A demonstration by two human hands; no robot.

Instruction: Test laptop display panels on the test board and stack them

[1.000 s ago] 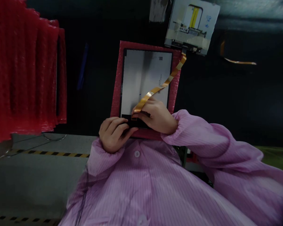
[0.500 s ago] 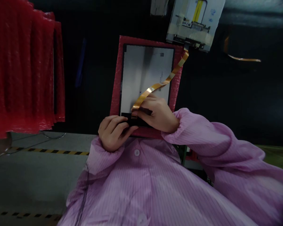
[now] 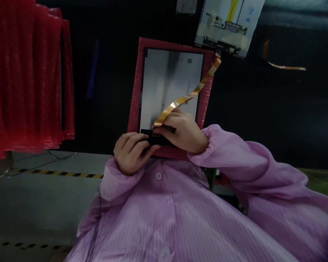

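A display panel (image 3: pixel 155 87) with a pale back and dark border lies on a red bubble-wrap sheet (image 3: pixel 134 98). My right hand (image 3: pixel 184 131) pinches the near end of a gold flex cable (image 3: pixel 185 98) over the panel's black lower strip. From there the cable runs up and right to a pale board (image 3: pixel 229 29) with a yellow strip. My left hand (image 3: pixel 132 151) grips the panel's lower-left edge, its thumb at the near edge and fingers on the black strip. The cable's tip is partly hidden by my right fingers.
Several red bubble-wrap bags (image 3: pixel 30 80) stand in a row at the left. A blue pen-like object (image 3: pixel 93 69) lies between them and the panel. Another gold flex cable (image 3: pixel 286 67) lies at the right on the dark table (image 3: pixel 262 116).
The view has shifted slightly, so the table objects sit a little higher. Both hands keep nearly the same place on the panel and cable, and the cable end lies slightly flatter.
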